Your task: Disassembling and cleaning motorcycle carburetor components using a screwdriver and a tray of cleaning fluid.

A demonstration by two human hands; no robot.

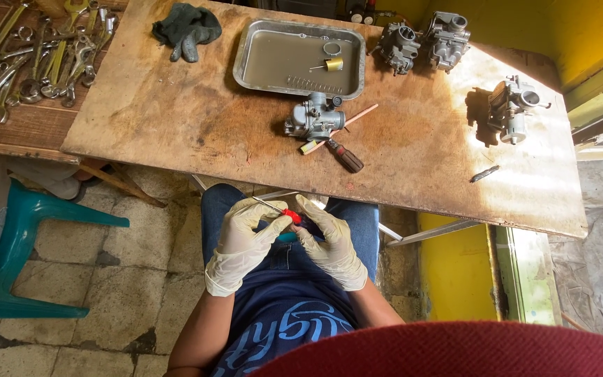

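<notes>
Both my hands wear pale rubber gloves and meet over my lap, below the front edge of the wooden board (176,132). My left hand (242,241) and my right hand (329,241) together hold a small tool with a red handle (289,215) and a thin metal shaft pointing up left. A bit of teal shows under my fingers; what it is cannot be told. On the board above my hands lies a grey carburetor (315,117) beside a dark-handled screwdriver (343,155) and a thin copper-coloured rod (357,115).
A metal tray (246,66) holds murky liquid, a brass piece and small parts. Three more carburetors (423,42) (514,105) sit at the right, a dark glove (186,28) at the top left. Several wrenches (29,63) lie left. A teal plastic chair (8,244) stands on the tiled floor.
</notes>
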